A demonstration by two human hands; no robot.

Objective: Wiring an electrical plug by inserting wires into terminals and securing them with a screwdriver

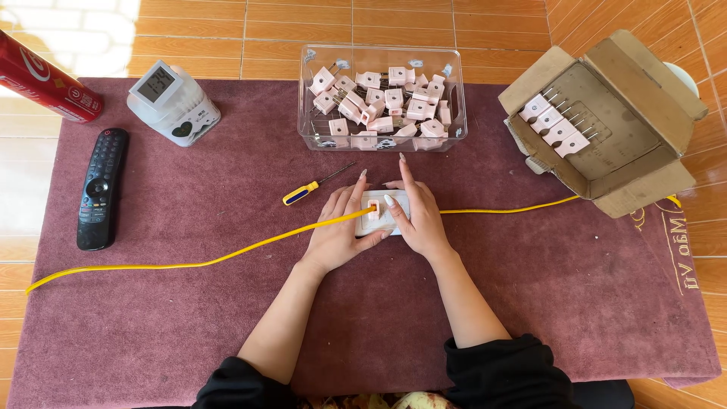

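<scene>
While we look down on the dark red mat point(189, 318), we see our left hand point(337, 231) and right hand point(416, 220) meeting at a white socket block point(386, 212) near the mat's centre. Our left hand cups the block's left edge, fingers curled around it, thumb beside a small pink plug point(373, 209) seated on the block. Our right hand lies over the block's right side, fingers extended and pressing down, index finger pointing away from us. A yellow cable point(189, 263) runs across the mat from the left edge, passes under our hands and continues right toward an open cardboard box point(644, 159) holding a row of four pink plugs point(553, 125). Beyond our hands stands a clear plastic bin point(382, 140) heaped with more pink plugs. A yellow-handled screwdriver point(310, 189) lies just left of our left hand. Further left we note a black remote control point(101, 189), a white digital clock point(170, 102) and a red can point(45, 79).
</scene>
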